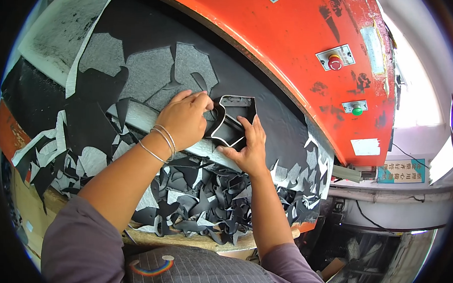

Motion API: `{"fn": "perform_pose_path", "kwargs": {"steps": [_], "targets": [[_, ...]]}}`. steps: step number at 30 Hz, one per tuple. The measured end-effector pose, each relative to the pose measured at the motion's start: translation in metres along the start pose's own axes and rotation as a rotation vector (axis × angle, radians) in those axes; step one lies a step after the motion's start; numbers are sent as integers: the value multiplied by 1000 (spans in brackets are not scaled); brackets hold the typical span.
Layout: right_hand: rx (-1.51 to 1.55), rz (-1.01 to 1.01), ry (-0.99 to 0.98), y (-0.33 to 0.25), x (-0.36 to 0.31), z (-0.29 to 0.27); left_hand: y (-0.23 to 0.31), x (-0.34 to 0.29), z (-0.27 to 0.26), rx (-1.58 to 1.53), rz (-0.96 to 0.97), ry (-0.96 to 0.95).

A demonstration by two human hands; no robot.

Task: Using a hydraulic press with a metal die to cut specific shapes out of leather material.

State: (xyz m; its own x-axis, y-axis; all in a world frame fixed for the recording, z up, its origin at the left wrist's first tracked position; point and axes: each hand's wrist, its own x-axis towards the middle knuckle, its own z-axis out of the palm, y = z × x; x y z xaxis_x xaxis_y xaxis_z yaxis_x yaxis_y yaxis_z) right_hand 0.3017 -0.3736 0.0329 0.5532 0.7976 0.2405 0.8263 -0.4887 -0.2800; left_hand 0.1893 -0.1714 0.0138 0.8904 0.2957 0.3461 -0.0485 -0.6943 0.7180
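Observation:
A black metal cutting die (255, 106) with a bright rim stands on a black sheet (278, 114) of leather-like material. My right hand (249, 148) grips its right and near side, thumb at the near corner and fingers along the wall. My left hand (186, 120) is closed at the die's left wall, fingers curled against it; the fingertips' exact hold is partly hidden. Beyond my left hand, grey fuzzy patches (149, 69) show where the black sheet has openings. A thin curved black strip (199, 81) lies there.
Over the far right side rises an orange machine body (293, 49) with a red push button (335, 62) and a green one (356, 108). Many black and grey offcuts (188, 197) heap along the near edge, above a wooden rail (210, 242). Larger black scraps (93, 111) lie left.

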Motion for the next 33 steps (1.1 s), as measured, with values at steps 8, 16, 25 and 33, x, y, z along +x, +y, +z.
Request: {"fn": "perform_pose_path", "kwargs": {"steps": [8,16,25,33], "targets": [[-2,-16,14,-1,0,-1,1,1,-3,-18,-20,-31],[-8,0,-15,-2,-3,-3,3,-1,0,-1,-25,-7],[-17,-5,-8,-4,-10,-7,12,-5,-1,-2,-17,2],[75,47,35,-19,-37,-39,20,-19,-7,-32,-75,27]]}}
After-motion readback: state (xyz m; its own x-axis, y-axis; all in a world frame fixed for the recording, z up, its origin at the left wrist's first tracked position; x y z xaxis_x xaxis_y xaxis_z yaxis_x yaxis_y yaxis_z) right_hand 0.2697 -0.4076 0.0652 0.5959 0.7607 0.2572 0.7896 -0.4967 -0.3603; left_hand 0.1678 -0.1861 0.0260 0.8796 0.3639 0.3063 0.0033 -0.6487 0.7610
